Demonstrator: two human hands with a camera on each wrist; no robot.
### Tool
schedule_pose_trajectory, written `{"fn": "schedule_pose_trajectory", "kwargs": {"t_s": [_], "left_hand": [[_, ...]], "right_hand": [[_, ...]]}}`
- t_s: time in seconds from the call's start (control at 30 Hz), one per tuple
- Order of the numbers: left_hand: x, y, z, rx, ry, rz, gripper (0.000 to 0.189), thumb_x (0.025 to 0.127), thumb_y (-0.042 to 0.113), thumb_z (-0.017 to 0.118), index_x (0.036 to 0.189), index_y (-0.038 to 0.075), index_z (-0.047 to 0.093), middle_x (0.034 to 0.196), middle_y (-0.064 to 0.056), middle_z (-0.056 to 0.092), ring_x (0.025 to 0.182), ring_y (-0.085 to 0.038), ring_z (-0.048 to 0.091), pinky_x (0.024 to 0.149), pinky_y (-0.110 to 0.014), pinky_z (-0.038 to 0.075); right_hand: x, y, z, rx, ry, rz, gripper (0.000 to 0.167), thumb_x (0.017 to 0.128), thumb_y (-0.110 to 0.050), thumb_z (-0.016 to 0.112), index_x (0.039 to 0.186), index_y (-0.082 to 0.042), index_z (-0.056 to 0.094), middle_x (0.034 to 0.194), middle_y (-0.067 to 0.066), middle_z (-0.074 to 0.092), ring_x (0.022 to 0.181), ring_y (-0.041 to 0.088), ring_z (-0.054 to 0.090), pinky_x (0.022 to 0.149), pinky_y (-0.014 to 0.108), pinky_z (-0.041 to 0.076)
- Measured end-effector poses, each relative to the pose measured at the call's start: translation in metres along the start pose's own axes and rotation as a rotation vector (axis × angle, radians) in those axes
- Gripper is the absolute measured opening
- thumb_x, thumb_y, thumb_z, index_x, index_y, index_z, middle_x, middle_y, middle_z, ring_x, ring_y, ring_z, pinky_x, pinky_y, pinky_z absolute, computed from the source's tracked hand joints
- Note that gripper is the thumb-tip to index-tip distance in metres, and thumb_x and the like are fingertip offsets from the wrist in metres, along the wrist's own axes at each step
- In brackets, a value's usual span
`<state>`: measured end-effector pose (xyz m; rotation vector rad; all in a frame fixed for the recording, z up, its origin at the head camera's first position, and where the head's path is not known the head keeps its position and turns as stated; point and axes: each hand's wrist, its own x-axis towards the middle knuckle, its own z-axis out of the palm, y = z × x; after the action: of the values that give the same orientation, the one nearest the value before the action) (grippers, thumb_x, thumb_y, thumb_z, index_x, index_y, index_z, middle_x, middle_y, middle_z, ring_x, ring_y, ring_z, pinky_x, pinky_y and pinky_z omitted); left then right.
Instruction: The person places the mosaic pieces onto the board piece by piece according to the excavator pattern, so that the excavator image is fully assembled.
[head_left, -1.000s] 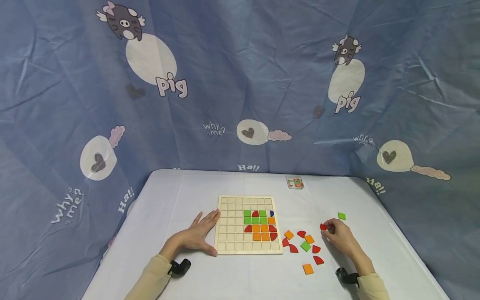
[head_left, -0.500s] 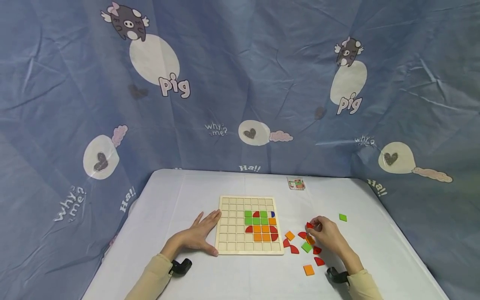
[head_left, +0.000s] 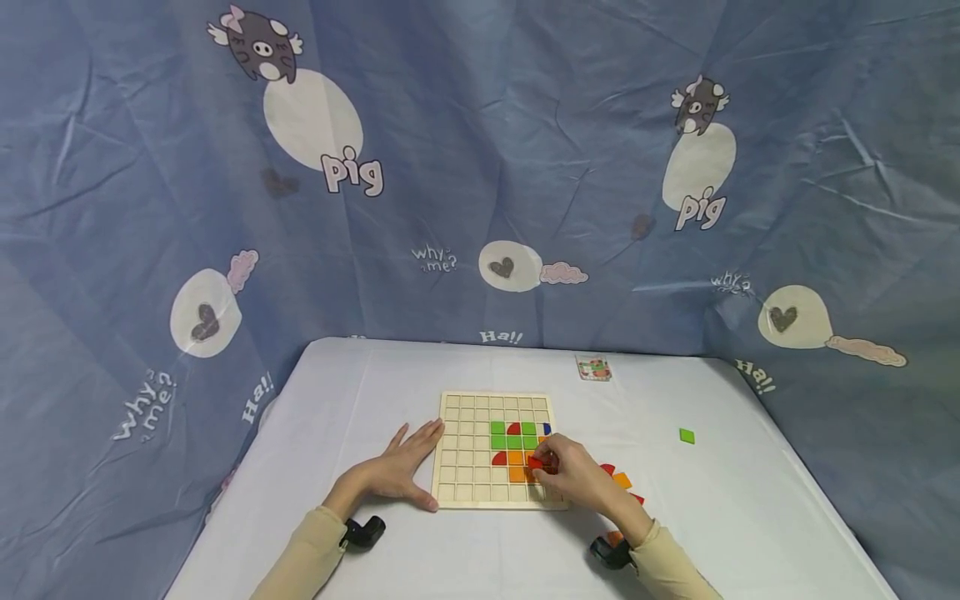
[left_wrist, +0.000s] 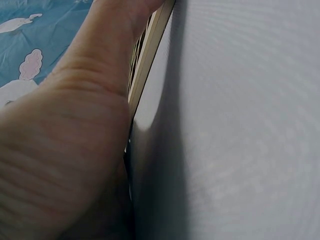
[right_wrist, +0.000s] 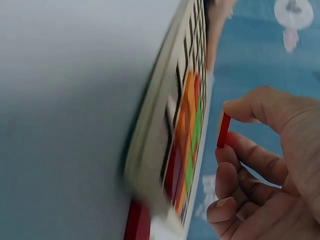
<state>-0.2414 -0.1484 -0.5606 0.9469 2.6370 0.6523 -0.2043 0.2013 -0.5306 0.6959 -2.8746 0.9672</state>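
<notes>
My left hand [head_left: 401, 467] lies with fingers spread against the left edge of a wooden grid board [head_left: 468, 492]. Between thumb and fingertips, my right hand [head_left: 573, 475] pinches a red tile [right_wrist: 224, 130], held above the lower right part of the board. Seen in the head view, this red tile [head_left: 535, 463] covers part of the orange tiles beneath. Green tiles [head_left: 513, 442], orange tiles [head_left: 517, 474], red quarter-circle tiles [head_left: 499, 458] and a blue piece [head_left: 547, 428] sit in the board's cells. The right hand hides some cells along the board's right side.
Loose orange tiles [head_left: 622, 480] and red tiles [head_left: 607, 469] lie right of the board, partly hidden by the right forearm. One green tile [head_left: 687, 436] lies farther right. A small picture card [head_left: 593, 368] rests near the back edge of the white table [head_left: 390, 375].
My right hand has carried the red tile leftward from the right of the loose tiles to over the board. The left hand stays at the board's left edge.
</notes>
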Motion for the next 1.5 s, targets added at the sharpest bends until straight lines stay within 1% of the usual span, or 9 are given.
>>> {"fn": "schedule_pose_trajectory", "kwargs": {"t_s": [0.13, 0.2, 0.43, 0.6, 0.77, 1.03, 1.23, 1.37, 1.5], "left_hand": [[0.002, -0.001, 0.001, 0.022, -0.008, -0.022, 0.133, 0.062, 0.071, 0.074, 0.156, 0.008, 0.004, 0.164, -0.007, 0.0, 0.152, -0.026, 0.001, 0.12, -0.055, -0.008], [0.002, -0.001, 0.002, 0.028, -0.014, -0.029, 0.133, 0.062, 0.072, 0.073, 0.156, 0.008, 0.004, 0.164, -0.007, -0.001, 0.152, -0.026, 0.0, 0.12, -0.055, -0.008], [0.001, -0.001, 0.001, 0.021, -0.006, -0.008, 0.131, 0.063, 0.07, 0.075, 0.155, 0.006, 0.006, 0.164, -0.01, 0.002, 0.151, -0.03, 0.003, 0.119, -0.059, -0.007], [0.001, -0.001, 0.0, 0.023, 0.0, -0.001, 0.131, 0.063, 0.069, 0.075, 0.155, 0.006, 0.006, 0.164, -0.01, 0.002, 0.151, -0.03, 0.003, 0.119, -0.059, -0.007], [0.001, -0.002, 0.0, 0.025, -0.002, -0.006, 0.132, 0.063, 0.07, 0.075, 0.156, 0.007, 0.006, 0.164, -0.009, 0.002, 0.151, -0.029, 0.003, 0.12, -0.058, -0.007], [0.001, -0.001, 0.0, 0.013, -0.006, -0.008, 0.131, 0.063, 0.068, 0.075, 0.155, 0.006, 0.005, 0.164, -0.01, 0.001, 0.151, -0.029, 0.002, 0.12, -0.057, -0.008], [0.001, 0.0, 0.0, 0.016, -0.005, -0.006, 0.131, 0.063, 0.069, 0.075, 0.156, 0.007, 0.005, 0.164, -0.009, 0.002, 0.151, -0.028, 0.002, 0.12, -0.057, -0.008], [0.001, -0.001, 0.001, 0.016, -0.002, -0.004, 0.131, 0.063, 0.069, 0.075, 0.156, 0.007, 0.006, 0.164, -0.009, 0.003, 0.151, -0.028, 0.003, 0.12, -0.058, -0.007], [0.001, -0.002, 0.001, 0.021, 0.001, 0.0, 0.132, 0.063, 0.07, 0.075, 0.156, 0.007, 0.006, 0.164, -0.01, 0.003, 0.151, -0.029, 0.004, 0.12, -0.058, -0.007]], "right_hand": [[0.01, -0.014, 0.016, -0.01, -0.057, -0.048, 0.016, 0.083, -0.019, 0.074, 0.095, -0.014, 0.064, 0.092, -0.006, 0.058, 0.077, 0.005, 0.049, 0.065, 0.017, 0.045], [0.013, -0.019, 0.023, -0.002, -0.082, -0.061, 0.017, 0.083, -0.019, 0.073, 0.095, -0.013, 0.063, 0.091, -0.006, 0.058, 0.077, 0.005, 0.05, 0.064, 0.017, 0.046], [0.02, -0.025, 0.039, -0.021, -0.154, -0.076, 0.019, 0.084, -0.023, 0.072, 0.099, -0.016, 0.062, 0.089, -0.008, 0.055, 0.078, 0.004, 0.049, 0.065, 0.015, 0.045], [0.023, -0.026, 0.041, -0.052, -0.142, -0.109, 0.018, 0.084, -0.02, 0.071, 0.099, -0.015, 0.063, 0.087, -0.007, 0.056, 0.078, 0.005, 0.048, 0.063, 0.014, 0.044], [0.025, -0.025, 0.041, -0.076, -0.133, -0.095, 0.018, 0.083, -0.02, 0.072, 0.098, -0.016, 0.063, 0.088, -0.009, 0.055, 0.08, 0.006, 0.047, 0.063, 0.014, 0.043], [0.027, -0.024, 0.04, -0.068, -0.137, -0.07, 0.016, 0.084, -0.02, 0.07, 0.098, -0.016, 0.063, 0.096, -0.009, 0.059, 0.091, 0.011, 0.048, 0.073, 0.02, 0.046], [0.027, -0.023, 0.039, -0.088, -0.129, -0.083, 0.015, 0.087, -0.025, 0.07, 0.097, -0.016, 0.063, 0.098, -0.008, 0.059, 0.095, 0.01, 0.05, 0.081, 0.026, 0.049], [0.027, -0.023, 0.041, -0.088, -0.113, -0.095, 0.014, 0.088, -0.023, 0.071, 0.096, -0.016, 0.063, 0.096, -0.007, 0.06, 0.093, 0.009, 0.05, 0.079, 0.027, 0.049], [0.027, -0.023, 0.04, -0.074, -0.123, -0.073, 0.014, 0.088, -0.025, 0.07, 0.097, -0.017, 0.063, 0.097, -0.009, 0.058, 0.09, 0.007, 0.049, 0.076, 0.023, 0.049]]}}
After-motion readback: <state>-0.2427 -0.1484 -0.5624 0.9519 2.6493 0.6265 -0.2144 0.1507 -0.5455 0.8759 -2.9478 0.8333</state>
